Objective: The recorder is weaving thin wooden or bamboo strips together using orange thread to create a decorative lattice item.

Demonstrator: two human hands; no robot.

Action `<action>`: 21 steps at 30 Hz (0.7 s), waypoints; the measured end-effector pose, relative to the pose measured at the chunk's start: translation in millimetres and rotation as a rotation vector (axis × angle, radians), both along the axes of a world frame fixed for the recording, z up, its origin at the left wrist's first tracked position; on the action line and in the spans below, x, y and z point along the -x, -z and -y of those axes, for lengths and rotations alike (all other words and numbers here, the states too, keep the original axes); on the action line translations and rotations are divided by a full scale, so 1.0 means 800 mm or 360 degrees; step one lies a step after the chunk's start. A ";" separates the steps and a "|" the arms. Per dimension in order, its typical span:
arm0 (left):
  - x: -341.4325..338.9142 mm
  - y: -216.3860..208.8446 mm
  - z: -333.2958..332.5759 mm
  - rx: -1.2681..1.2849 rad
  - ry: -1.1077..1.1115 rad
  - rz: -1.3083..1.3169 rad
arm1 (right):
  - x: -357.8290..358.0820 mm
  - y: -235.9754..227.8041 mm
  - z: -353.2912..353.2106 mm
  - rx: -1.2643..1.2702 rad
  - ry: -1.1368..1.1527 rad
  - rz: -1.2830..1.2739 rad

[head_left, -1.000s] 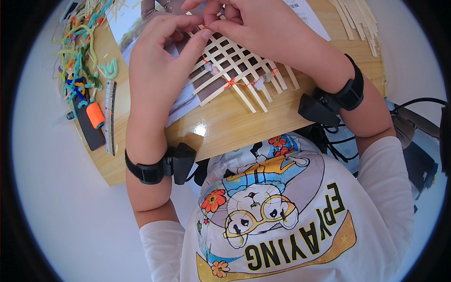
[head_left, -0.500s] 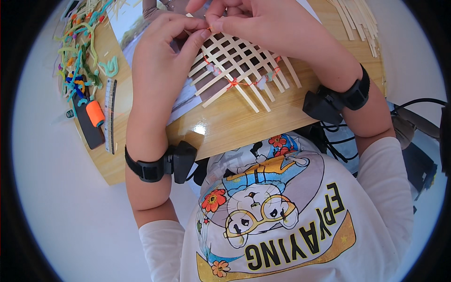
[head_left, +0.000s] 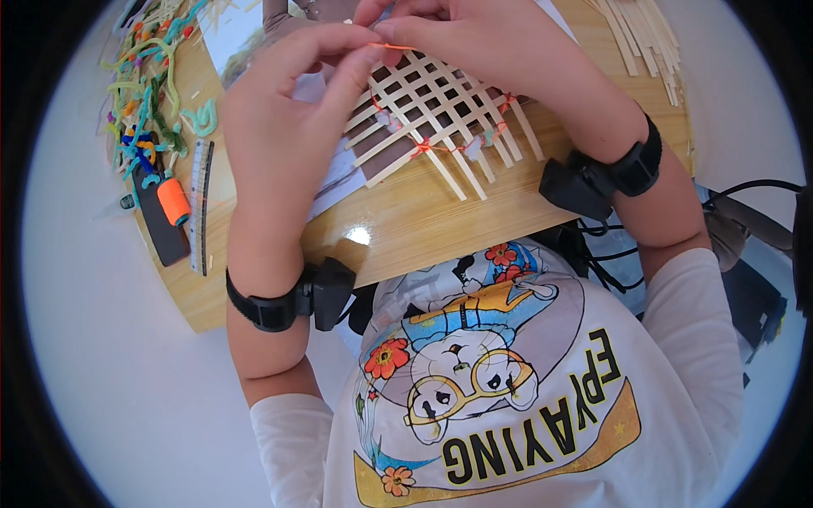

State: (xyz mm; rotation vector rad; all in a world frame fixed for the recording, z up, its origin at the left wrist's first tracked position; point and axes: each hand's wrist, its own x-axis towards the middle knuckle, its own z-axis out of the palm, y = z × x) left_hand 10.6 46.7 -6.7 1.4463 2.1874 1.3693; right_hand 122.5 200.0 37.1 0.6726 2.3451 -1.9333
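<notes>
Partly under right grip, woven lattice

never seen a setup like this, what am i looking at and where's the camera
No machine is working here: these are a person's bare hands, the left hand and right hand. A wide fisheye camera on their head looks down, so edges bend. On the wooden table lie a tangle of coloured strands, an orange spool, a ruler and loose pale strips. A woven lattice sits under the hands. The left fingertips pinch orange thread; the right fingers are close by, their grip partly hidden.
</notes>
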 end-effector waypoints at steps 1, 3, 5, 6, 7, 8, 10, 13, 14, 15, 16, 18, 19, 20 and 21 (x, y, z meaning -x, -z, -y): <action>-0.005 -0.001 0.000 -0.0006 0.0080 -0.0112 | -0.002 0.000 -0.007 -0.0080 -0.0107 -0.0072; -0.007 0.000 -0.001 -0.0009 0.0172 -0.0226 | 0.004 0.001 -0.014 -0.0159 -0.0203 -0.0146; -0.006 0.001 -0.003 -0.0089 0.0351 -0.0649 | 0.018 -0.001 -0.015 -0.0329 -0.0312 0.0034; -0.007 0.001 -0.003 -0.0097 0.0360 -0.0650 | 0.020 0.000 -0.018 -0.0335 -0.0302 0.0035; -0.008 0.000 -0.003 -0.0085 0.0401 -0.0660 | 0.023 0.000 -0.023 -0.0359 -0.0398 0.0041; -0.008 0.000 -0.002 -0.0069 0.0433 -0.0668 | 0.025 0.001 -0.025 -0.0381 -0.0504 0.0048; -0.008 0.000 -0.003 -0.0084 0.0457 -0.0641 | 0.027 0.000 -0.028 -0.0427 -0.0571 0.0079; -0.009 -0.002 -0.001 -0.0006 0.0261 -0.0350 | 0.007 -0.006 -0.012 -0.0531 -0.0548 -0.0084; -0.009 -0.003 0.000 0.0078 0.0063 -0.0090 | -0.002 -0.006 -0.005 -0.0590 -0.0435 -0.0278; -0.006 -0.001 -0.001 0.0074 0.0059 -0.0090 | 0.000 -0.001 -0.007 -0.0594 -0.0439 -0.0278; 0.000 0.004 -0.002 0.0206 -0.0030 -0.0018 | 0.003 0.006 -0.012 -0.0493 -0.0431 -0.0228; 0.003 0.009 -0.001 0.0341 -0.0134 0.0056 | 0.003 0.020 -0.007 -0.0388 -0.0438 -0.0179; 0.001 0.010 -0.001 0.0336 -0.0095 -0.0022 | 0.001 0.031 0.001 -0.0352 -0.0306 -0.0238; 0.000 0.011 -0.002 0.0328 -0.0051 -0.0100 | -0.001 0.035 0.006 -0.0320 -0.0169 -0.0294; 0.001 0.012 -0.003 0.0329 -0.0055 -0.0099 | -0.001 0.034 0.007 -0.0319 -0.0173 -0.0294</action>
